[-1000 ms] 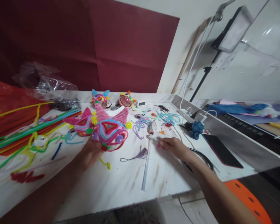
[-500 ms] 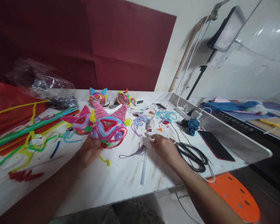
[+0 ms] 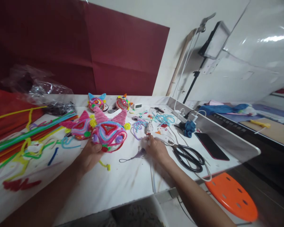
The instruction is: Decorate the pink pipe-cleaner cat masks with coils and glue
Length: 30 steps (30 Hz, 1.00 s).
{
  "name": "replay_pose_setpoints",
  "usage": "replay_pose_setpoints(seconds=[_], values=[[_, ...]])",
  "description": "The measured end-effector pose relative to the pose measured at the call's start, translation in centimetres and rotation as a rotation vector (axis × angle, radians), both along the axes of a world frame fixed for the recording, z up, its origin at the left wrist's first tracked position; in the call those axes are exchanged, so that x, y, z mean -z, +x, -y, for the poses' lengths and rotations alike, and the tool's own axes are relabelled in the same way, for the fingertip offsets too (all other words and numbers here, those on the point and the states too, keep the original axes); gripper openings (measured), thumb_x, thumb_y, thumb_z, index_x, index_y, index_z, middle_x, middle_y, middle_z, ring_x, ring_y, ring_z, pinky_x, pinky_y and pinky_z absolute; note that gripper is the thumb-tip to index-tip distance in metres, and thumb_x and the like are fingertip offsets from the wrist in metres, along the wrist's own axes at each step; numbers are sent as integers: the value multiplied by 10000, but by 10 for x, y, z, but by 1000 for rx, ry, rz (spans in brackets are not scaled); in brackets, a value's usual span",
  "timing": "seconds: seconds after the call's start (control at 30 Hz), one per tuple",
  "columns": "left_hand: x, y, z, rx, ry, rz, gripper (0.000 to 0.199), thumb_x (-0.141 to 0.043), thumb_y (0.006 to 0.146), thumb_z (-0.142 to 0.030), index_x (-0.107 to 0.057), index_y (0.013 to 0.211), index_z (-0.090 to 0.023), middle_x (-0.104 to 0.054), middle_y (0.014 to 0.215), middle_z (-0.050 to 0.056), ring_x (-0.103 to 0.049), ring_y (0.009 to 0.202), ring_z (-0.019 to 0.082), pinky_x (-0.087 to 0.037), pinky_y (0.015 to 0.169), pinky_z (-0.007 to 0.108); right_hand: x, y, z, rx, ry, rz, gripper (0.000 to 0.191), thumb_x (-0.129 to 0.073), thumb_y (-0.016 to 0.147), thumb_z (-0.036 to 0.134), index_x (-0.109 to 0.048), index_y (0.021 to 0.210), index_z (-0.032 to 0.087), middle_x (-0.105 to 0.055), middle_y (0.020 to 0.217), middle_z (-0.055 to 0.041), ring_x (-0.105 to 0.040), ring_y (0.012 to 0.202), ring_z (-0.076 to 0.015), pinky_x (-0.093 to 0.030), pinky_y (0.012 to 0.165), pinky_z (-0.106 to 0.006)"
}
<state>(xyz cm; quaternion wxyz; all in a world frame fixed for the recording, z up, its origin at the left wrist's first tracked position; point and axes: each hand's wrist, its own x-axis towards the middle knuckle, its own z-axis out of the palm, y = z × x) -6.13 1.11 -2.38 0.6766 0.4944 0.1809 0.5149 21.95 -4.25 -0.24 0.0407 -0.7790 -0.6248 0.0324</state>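
My left hand (image 3: 92,154) holds a pink-horned pipe-cleaner head (image 3: 110,134) with purple bead eyes, upright above the table. Just behind it to the left is a similar pink-eared head (image 3: 81,127). My right hand (image 3: 156,148) is low over the white table with its fingers together, close to a small white device (image 3: 149,127); what the fingertips hold, if anything, is hidden. A purple tassel (image 3: 139,154) lies beside that hand, partly covered by it. Black-handled scissors (image 3: 189,157) rest to its right.
Coloured pipe cleaners (image 3: 38,129) spread over the left side. Two finished heads stand at the back near a small clock (image 3: 138,106). A phone (image 3: 211,146), white cables and a blue bundle (image 3: 189,128) lie right, inside a raised edge (image 3: 241,143).
My right hand has moved a little left, toward the tassel and the white device. My left hand still holds the pink-horned head. The whole view has shifted slightly.
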Motion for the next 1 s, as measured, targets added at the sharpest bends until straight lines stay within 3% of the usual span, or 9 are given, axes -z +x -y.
replay_pose_setpoints(seconds=[0.2,0.37,0.63,0.83,1.0], values=[[5,-2,-2,15,-13,11,849,-964,745,-480,-582,1489,-339,-773,1412,66,-648,1431,370,-426,1287,645,-12,25,-7,-35,74,161,389,-488,1019,84,-676,1349,170,-703,1402,-218,-660,1296,-337,-519,1010,-411],[9,-5,-3,28,-1,35,805,-957,758,-443,-607,1478,-355,-785,1401,52,-704,1363,341,-503,1242,583,-20,42,-21,-121,45,244,323,-514,1006,71,-694,1255,172,-739,1296,-209,-687,1165,-324,-499,958,-423],[-3,1,9,31,-14,23,830,-981,713,-495,-656,1459,-334,-792,1381,100,-653,1427,407,-481,1247,603,-11,44,-36,-187,37,286,414,-478,977,19,-666,1331,123,-779,1263,-247,-702,1181,-376,-458,901,-436],[1,1,7,27,-4,-2,794,-972,714,-529,-685,1432,-354,-786,1398,91,-649,1436,406,-500,1235,574,-8,47,-40,-222,92,286,351,-551,948,47,-695,1258,124,-805,1196,-219,-676,1185,-364,-458,920,-428],[-3,2,9,35,18,-17,732,-994,670,-533,-745,1339,-372,-789,1396,60,-667,1414,415,-548,1198,557,-18,49,-37,-234,178,274,294,-460,1032,90,-714,1168,147,-805,1152,-196,-675,1131,-343,-467,931,-421]])
